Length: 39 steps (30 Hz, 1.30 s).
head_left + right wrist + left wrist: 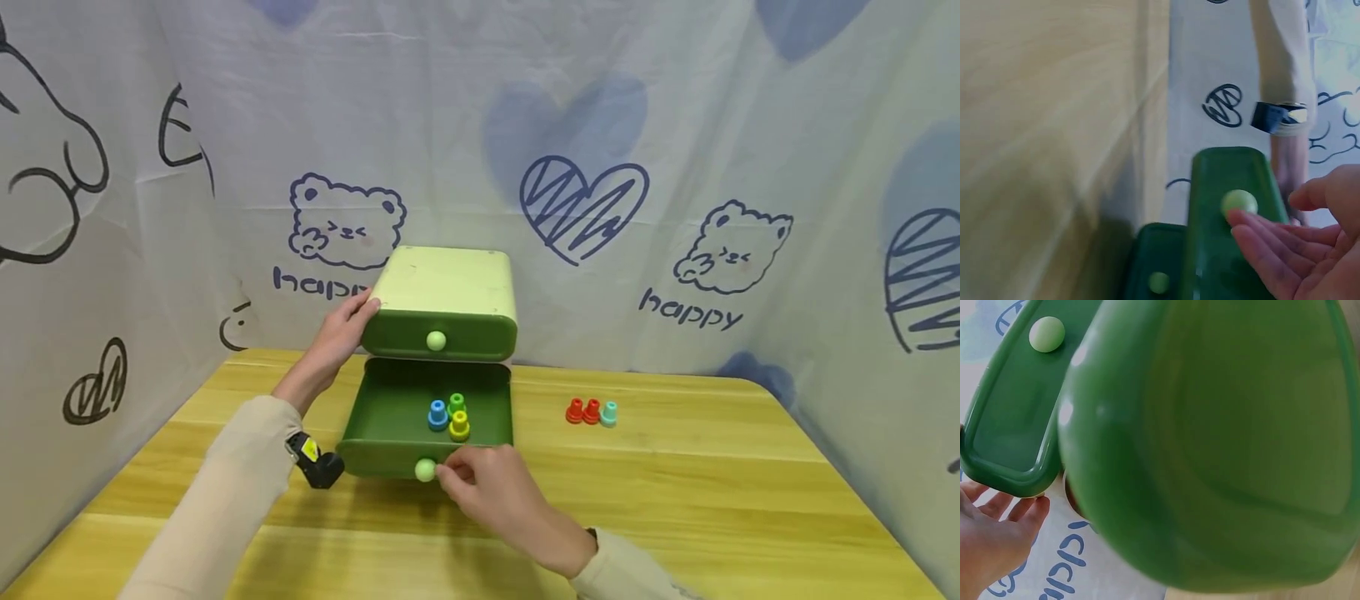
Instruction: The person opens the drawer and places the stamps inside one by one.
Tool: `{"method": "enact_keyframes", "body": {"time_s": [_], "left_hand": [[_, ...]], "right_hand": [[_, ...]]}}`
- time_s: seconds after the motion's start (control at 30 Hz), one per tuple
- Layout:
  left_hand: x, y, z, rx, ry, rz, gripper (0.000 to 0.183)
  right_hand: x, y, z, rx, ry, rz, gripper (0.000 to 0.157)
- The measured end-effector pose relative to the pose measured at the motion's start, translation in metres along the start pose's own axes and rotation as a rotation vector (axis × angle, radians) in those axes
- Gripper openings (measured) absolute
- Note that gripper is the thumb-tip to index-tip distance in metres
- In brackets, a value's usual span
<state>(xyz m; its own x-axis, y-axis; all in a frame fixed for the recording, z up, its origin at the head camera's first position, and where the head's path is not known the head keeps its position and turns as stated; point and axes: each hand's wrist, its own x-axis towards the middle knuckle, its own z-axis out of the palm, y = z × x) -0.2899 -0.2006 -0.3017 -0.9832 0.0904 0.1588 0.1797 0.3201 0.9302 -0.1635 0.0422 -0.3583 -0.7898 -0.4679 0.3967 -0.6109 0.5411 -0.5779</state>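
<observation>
A small two-drawer cabinet [442, 279] with a cream top has green drawer fronts. Its lower drawer [390, 457] is pulled out and holds a blue peg [437, 417], a green peg [456, 405] and a yellow peg [460, 427]. My left hand [341, 337] rests on the cabinet's left side, beside the upper drawer [1013, 419], fingertips at its edge. My right hand [495, 492] is at the lower drawer's round knob [1239, 203]. In the right wrist view its fingers lie nearly straight right by the knob, and the thumb stands apart.
Two red pegs [574, 411] and a light teal peg [609, 414] stand on the wooden table [675, 500], right of the drawer. Behind the cabinet hangs a printed cloth [450, 125]. The upper drawer, with its own knob [436, 341], is closed.
</observation>
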Motion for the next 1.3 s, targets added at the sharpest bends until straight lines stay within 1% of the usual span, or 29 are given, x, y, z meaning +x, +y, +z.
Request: {"method": "enact_keyframes", "body": {"time_s": [0.1, 0.2, 0.3, 0.37, 0.47, 0.63, 0.8, 0.9, 1.13, 1.3], "left_hand": [[-0.001, 0.000, -0.001, 0.006, 0.006, -0.004, 0.066], [-0.002, 0.000, -0.002, 0.008, 0.005, -0.005, 0.066], [0.000, 0.001, 0.003, -0.010, -0.013, 0.003, 0.067], [0.001, 0.002, 0.003, -0.014, -0.011, 0.005, 0.066], [0.002, 0.002, 0.004, -0.020, -0.004, 0.001, 0.066], [0.002, 0.002, 0.005, -0.023, 0.001, -0.005, 0.066], [0.002, 0.000, 0.004, -0.017, 0.004, -0.007, 0.066], [0.002, 0.000, 0.002, -0.017, 0.002, -0.004, 0.066], [0.001, -0.001, 0.002, -0.024, 0.000, 0.003, 0.065], [0.001, -0.001, 0.004, -0.034, -0.003, 0.000, 0.065]], "right_hand": [[0.000, 0.002, 0.010, -0.011, 0.021, 0.031, 0.022], [0.000, 0.004, 0.017, 0.004, 0.046, 0.061, 0.026], [-0.002, 0.006, 0.020, -0.002, 0.061, 0.091, 0.028], [-0.002, 0.007, 0.022, -0.009, 0.054, 0.100, 0.029], [-0.002, 0.008, 0.025, -0.012, 0.051, 0.096, 0.026], [-0.004, 0.010, 0.030, -0.027, 0.075, 0.072, 0.022], [-0.004, 0.012, 0.035, -0.032, 0.103, 0.046, 0.023], [-0.002, 0.012, 0.037, -0.039, 0.135, 0.029, 0.024], [0.007, 0.014, 0.037, -0.040, 0.225, -0.007, 0.020], [0.015, 0.018, 0.033, -0.038, 0.242, -0.002, 0.018]]}}
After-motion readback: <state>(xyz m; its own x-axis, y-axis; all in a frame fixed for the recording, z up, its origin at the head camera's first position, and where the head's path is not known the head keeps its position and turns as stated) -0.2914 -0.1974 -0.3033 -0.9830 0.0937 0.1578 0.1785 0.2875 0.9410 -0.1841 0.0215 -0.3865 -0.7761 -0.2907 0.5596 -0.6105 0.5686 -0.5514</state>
